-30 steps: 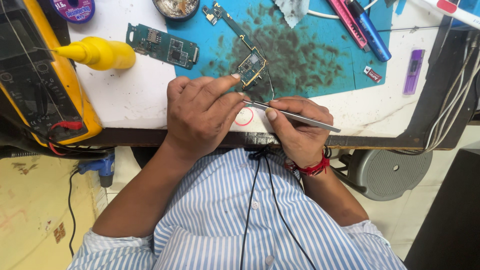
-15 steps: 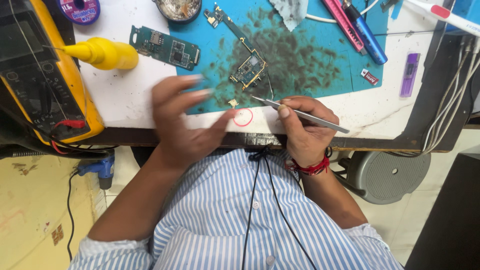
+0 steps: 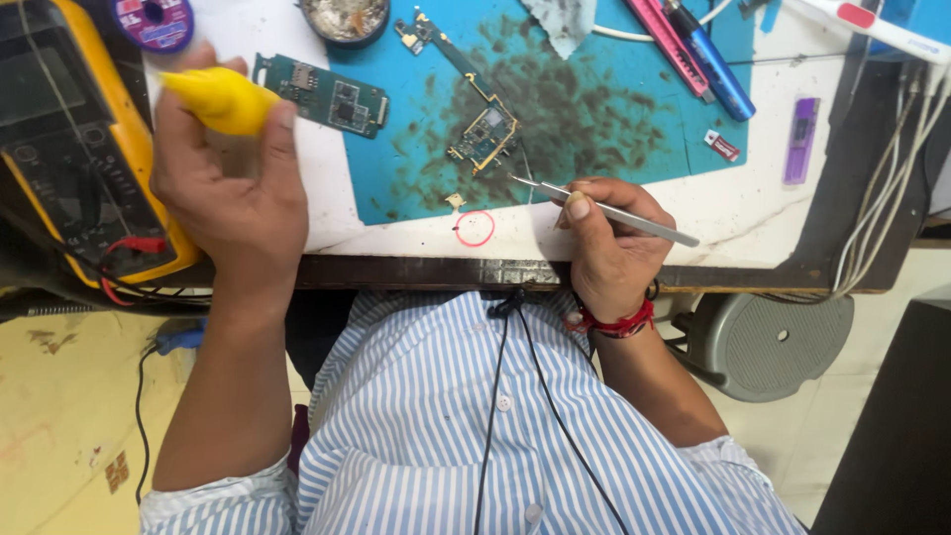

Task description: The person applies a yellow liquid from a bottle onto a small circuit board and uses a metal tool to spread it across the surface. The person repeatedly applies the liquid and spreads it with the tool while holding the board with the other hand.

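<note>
Left hand gripping soft yellow plastic squeeze bottle over white benchtop; right hand pinching slim metal tweezers, tips nearing small green circuit board lying on stained blue mat.

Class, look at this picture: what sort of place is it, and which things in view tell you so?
Most likely a small electronics repair bench. A small circuit board lies on a stained blue work mat, a yellow multimeter sits at the side, and the right hand holds metal tweezers.
</note>
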